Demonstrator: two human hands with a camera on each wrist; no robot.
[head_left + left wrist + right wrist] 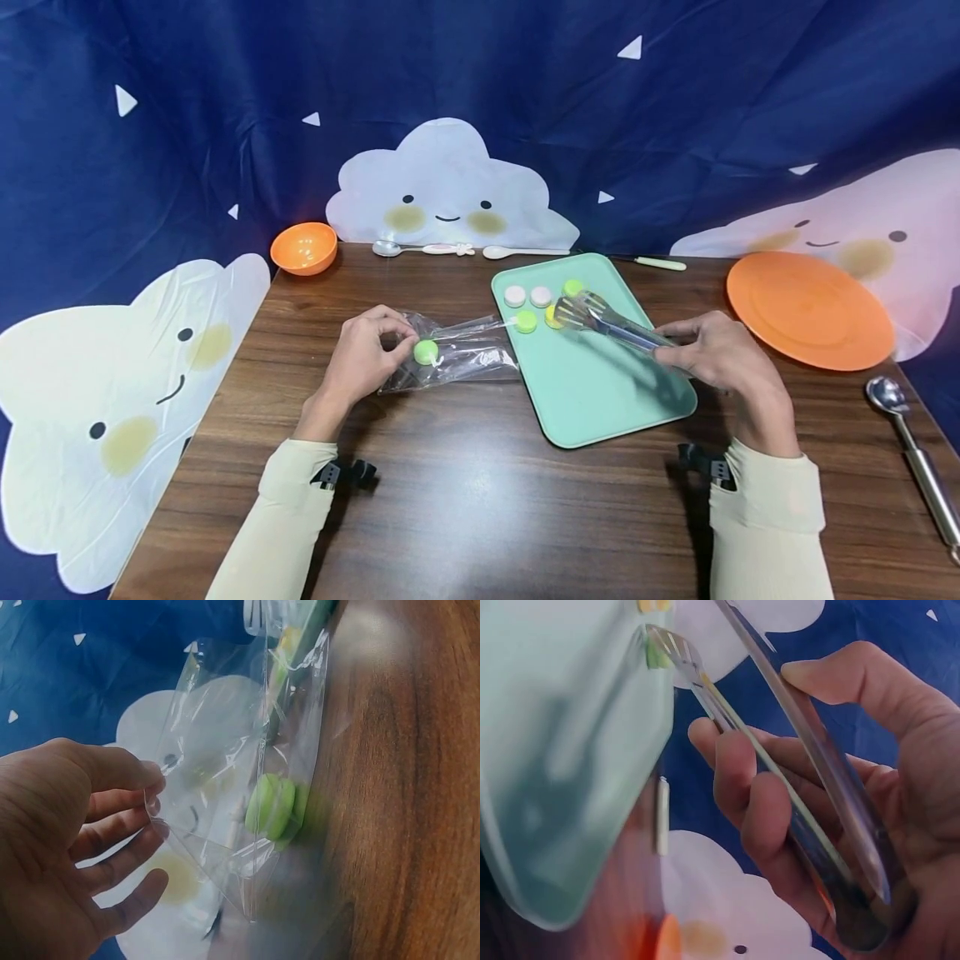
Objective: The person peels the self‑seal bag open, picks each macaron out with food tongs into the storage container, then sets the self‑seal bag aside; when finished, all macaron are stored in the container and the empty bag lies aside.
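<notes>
Bagging step: left hand [365, 354] pinches clear bag [457, 354] open; right hand [720, 352] grips tongs [607, 321] over yellow piece [553, 316] on tray [600, 392]. Next, squeeze, lift and carry it to the bag mouth.

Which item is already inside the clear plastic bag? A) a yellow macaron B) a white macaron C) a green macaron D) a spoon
C: a green macaron sits inside the clear bag that the left hand pinches, plain in the left wrist view; the white ones lie on the teal tray, where the right hand holds tongs.
</notes>
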